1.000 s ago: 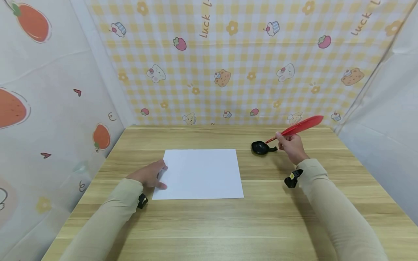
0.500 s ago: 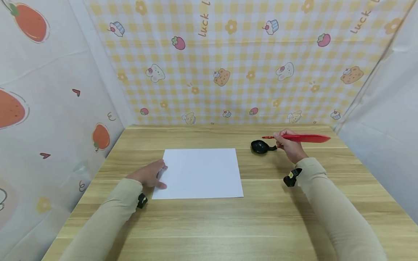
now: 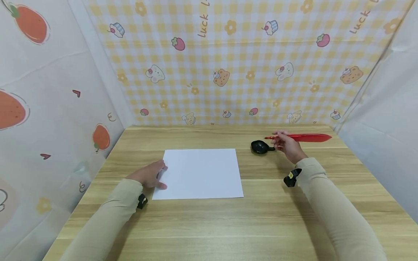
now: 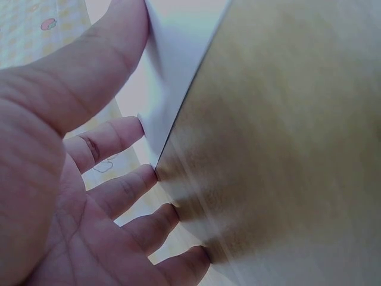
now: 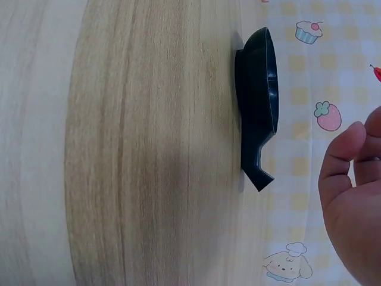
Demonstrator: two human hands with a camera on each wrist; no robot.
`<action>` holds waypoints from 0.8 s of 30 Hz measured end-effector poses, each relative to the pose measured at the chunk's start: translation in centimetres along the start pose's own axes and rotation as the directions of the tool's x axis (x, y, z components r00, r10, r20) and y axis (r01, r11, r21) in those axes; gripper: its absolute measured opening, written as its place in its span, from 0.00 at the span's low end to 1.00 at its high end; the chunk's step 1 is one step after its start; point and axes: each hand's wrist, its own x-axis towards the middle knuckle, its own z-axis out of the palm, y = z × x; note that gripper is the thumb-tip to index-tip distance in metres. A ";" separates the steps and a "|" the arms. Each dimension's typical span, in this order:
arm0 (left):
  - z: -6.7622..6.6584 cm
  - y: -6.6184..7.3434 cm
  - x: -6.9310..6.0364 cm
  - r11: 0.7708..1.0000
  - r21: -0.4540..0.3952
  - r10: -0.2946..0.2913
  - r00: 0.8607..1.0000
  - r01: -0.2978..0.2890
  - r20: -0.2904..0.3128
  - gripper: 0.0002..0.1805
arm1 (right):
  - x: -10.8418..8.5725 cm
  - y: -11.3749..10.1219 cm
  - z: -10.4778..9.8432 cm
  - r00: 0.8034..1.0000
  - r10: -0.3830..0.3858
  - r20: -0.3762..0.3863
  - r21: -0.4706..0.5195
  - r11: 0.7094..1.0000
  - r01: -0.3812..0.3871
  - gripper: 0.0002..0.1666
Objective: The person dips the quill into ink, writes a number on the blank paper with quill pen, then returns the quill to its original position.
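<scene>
Red quill pinched in the right grip
It is above the worktop, near the black dish; left grip, fingers spread, touches white paper.

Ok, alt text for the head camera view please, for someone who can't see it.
A person's right-hand grip holds a red feather quill near a black handled dish on a wooden table. The left-hand grip rests at the left edge of a blank white paper sheet.

At lower left, a plain beige left sleeve and a black left wrist camera are worn; at lower right, a matching right sleeve and black right wrist camera, with a yellow mark.
</scene>
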 end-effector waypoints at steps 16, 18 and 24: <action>0.0 0.3 0.0 1.000 -0.010 -0.010 1.000 0.010 -0.010 0.38 | 0.3 0.2 0.4 0.998 0.069 0.005 -0.231 0.971 -0.066 0.20; 0.0 0.4 0.0 1.000 -0.015 -0.015 1.000 0.015 -0.011 0.38 | 0.4 0.3 0.5 0.997 0.071 0.007 -0.248 0.966 -0.067 0.23; 0.0 0.4 -0.1 1.000 -0.021 -0.013 1.000 0.013 -0.011 0.39 | 0.6 0.6 0.6 0.999 0.047 -0.011 -0.240 0.970 -0.048 0.21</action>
